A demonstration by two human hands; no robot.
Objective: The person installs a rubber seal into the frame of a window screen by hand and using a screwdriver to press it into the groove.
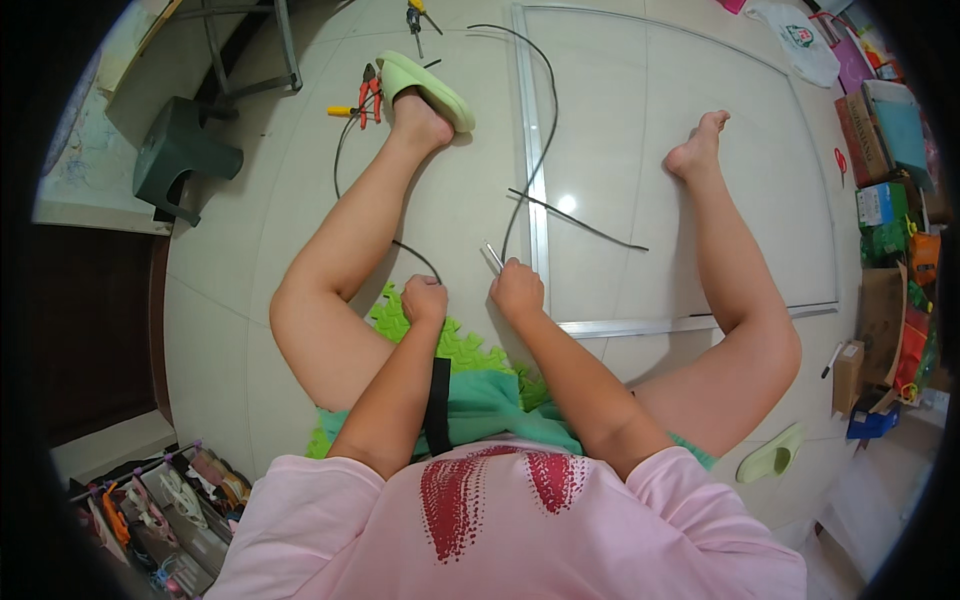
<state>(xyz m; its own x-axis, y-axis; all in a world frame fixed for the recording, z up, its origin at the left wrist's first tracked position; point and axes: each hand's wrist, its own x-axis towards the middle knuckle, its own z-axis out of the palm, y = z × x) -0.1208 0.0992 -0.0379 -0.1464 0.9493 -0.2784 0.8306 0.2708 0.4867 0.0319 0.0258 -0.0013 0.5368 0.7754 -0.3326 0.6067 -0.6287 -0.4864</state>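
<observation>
Low in front of my body, my left hand (425,300) is curled closed where a black cord (418,257) runs up to its fingers. To its right, my right hand (518,291) grips a slim silver metal tool (493,256) whose tip sticks out past the fingers. A second long black cord (551,122) curves down into that same hand. Across it lies a short, separate piece of black cord (590,229). Beyond my right hand, a large silver-framed panel (536,200) rests flat on the tiles. The gap between my hands holds nothing.
Red-handled pliers (370,92) and a yellow-handled screwdriver (345,111) lie by my slippered left foot. More yellow-handled tools (418,18) sit farther off. A green mat (462,346) is beneath me. A dark stool (185,155) stands left; boxes (882,320) line the right.
</observation>
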